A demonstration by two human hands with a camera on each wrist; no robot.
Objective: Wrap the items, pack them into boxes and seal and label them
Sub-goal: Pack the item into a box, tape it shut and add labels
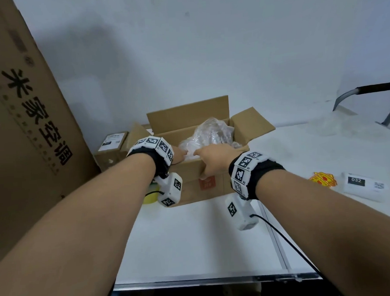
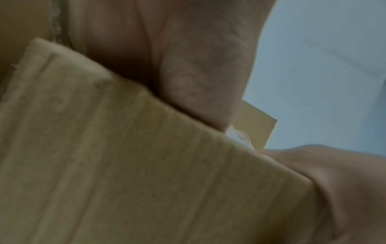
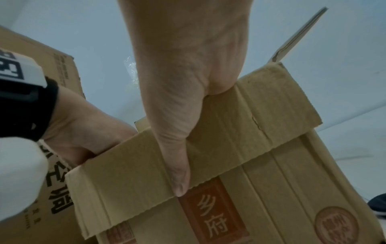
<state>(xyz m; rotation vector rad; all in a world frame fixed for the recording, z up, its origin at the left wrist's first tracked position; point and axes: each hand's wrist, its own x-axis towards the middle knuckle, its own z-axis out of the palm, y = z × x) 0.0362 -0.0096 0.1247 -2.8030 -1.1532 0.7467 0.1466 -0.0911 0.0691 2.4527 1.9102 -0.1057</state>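
Both hands, left hand [image 1: 178, 154] and right hand [image 1: 212, 157], gripped the brown cardboard box's [image 1: 204, 185] near flap [image 3: 188, 156] over its bubble-wrapped bundle [image 1: 209, 133]; closing came next.

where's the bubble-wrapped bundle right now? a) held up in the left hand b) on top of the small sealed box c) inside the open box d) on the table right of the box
c: the bundle sits inside the open box, its flaps still up, with the left hand and right hand at the near rim.
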